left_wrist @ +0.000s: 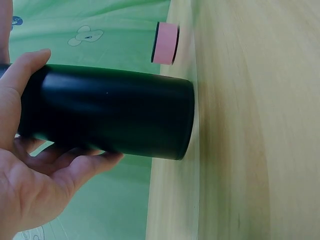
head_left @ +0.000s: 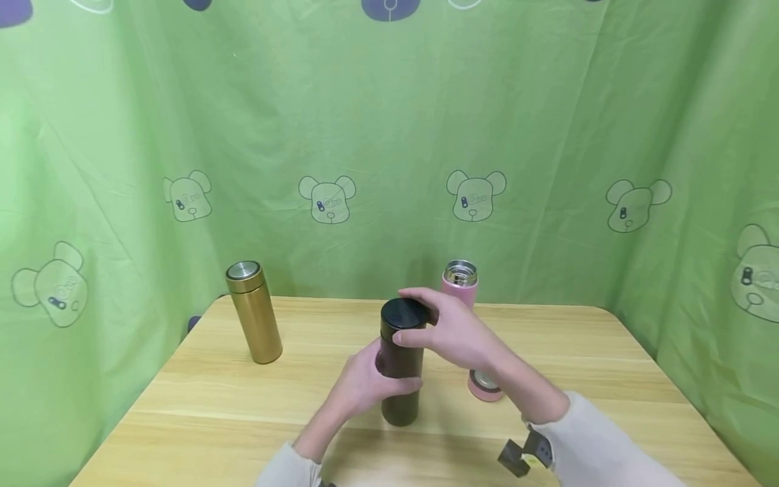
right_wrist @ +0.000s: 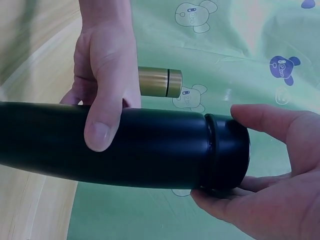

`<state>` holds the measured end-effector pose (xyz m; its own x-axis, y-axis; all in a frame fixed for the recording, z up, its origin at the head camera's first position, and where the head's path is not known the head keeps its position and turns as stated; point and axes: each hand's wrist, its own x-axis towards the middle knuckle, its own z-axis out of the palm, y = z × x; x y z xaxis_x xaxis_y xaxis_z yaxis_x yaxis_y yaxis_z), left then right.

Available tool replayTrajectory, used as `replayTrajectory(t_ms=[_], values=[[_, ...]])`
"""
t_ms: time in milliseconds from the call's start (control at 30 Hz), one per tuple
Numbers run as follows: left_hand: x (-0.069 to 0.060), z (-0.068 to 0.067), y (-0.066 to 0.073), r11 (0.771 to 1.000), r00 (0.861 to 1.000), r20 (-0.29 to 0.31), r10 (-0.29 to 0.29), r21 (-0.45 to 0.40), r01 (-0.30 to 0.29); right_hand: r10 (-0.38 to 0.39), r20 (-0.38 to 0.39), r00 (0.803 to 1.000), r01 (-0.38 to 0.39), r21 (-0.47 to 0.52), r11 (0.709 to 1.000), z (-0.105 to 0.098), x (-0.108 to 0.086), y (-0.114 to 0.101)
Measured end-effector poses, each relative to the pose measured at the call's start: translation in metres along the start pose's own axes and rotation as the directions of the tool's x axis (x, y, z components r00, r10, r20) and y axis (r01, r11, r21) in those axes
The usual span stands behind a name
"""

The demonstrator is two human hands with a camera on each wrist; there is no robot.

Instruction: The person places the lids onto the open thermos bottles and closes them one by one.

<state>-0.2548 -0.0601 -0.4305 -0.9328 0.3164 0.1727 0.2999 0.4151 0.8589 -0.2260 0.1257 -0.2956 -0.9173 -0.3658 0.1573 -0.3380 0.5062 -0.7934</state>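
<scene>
Gripping the upright black bottle [head_left: 402, 402] over the middle of the table [head_left: 201, 406], the left hand [head_left: 365, 380] curls its fingers and thumb round the body; whether the base touches wood is unclear. With fingers parted to its width, the right hand [head_left: 459, 333] holds the black lid [head_left: 404, 314]. An uncapped pink bottle [head_left: 459, 291] and pink lid [head_left: 483, 389] sit rightward, a gold bottle [head_left: 257, 321] leftward.

Three bottles [head_left: 404, 365] [head_left: 257, 318] [head_left: 460, 292] and one detached lid [head_left: 484, 393] share one table [head_left: 201, 406].
</scene>
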Motion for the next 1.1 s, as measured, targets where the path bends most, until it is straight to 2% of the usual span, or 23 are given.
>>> replayTrajectory(t_ms=[200, 400, 767, 933, 1100], values=[[0.000, 0.000, 0.001, 1.000, 1.000, 0.004, -0.002, -0.011, 0.002, -0.005, -0.024, 1.000, 0.005, -0.002, 1.000, 0.001, 0.000, 0.002], [0.000, -0.001, 0.001, 1.000, 1.000, 0.003, 0.000, 0.001, 0.000, -0.006, -0.096, 0.995, 0.005, -0.009, 1.000, 0.008, 0.000, 0.004], [-0.001, -0.001, 0.000, 1.000, 1.000, 0.002, 0.027, 0.014, -0.027, -0.001, -0.224, 0.975, -0.011, -0.050, 0.999, 0.021, 0.001, 0.007], [-0.001, -0.001, 0.000, 0.999, 0.999, -0.001, 0.035, 0.038, -0.035, -0.043, -0.274, 0.961, 0.008, -0.127, 0.992, 0.024, 0.002, 0.009], [-0.001, 0.000, 0.000, 0.998, 0.999, -0.004, 0.034, 0.045, -0.034, -0.063, -0.289, 0.955, 0.020, -0.151, 0.988, 0.026, 0.003, 0.011]])
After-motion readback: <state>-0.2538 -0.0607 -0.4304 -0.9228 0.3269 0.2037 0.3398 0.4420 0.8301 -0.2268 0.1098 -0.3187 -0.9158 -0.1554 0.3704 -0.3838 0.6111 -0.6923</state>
